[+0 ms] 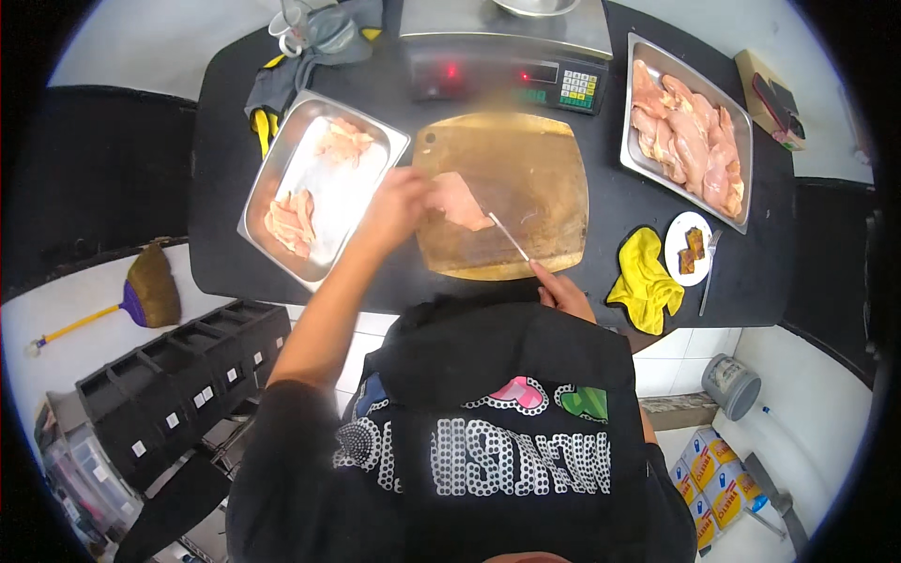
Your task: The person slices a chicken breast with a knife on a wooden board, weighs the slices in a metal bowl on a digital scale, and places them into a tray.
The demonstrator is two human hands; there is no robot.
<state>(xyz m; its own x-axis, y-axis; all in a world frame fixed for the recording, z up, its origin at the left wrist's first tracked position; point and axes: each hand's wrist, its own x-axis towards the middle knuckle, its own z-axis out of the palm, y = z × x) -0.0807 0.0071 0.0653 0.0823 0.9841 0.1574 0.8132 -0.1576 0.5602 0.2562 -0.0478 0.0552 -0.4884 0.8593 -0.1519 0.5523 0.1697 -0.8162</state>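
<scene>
A flat piece of raw chicken breast point(458, 201) lies on the worn tan cutting board point(502, 155). My left hand point(402, 199), slightly blurred, is closed on the left end of this piece. Gripped by its handle, a thin-bladed knife point(510, 235) is in my right hand point(563, 293) at the near edge of the board. The blade slants up and left, its tip touching or just beside the right end of the chicken. To the left, a steel tray point(324, 246) holds two small heaps of cut chicken point(291, 223). Another steel tray point(631, 113) at the far right is piled with whole chicken breasts point(690, 141).
Behind the board stands a digital scale point(507, 75) with a steel bowl point(537, 5) on top. A yellow cloth point(646, 281), a white plate point(678, 267) with browned food and a fork point(710, 272) lie right. A glass jug point(330, 33) and dark cloth point(282, 86) sit far left.
</scene>
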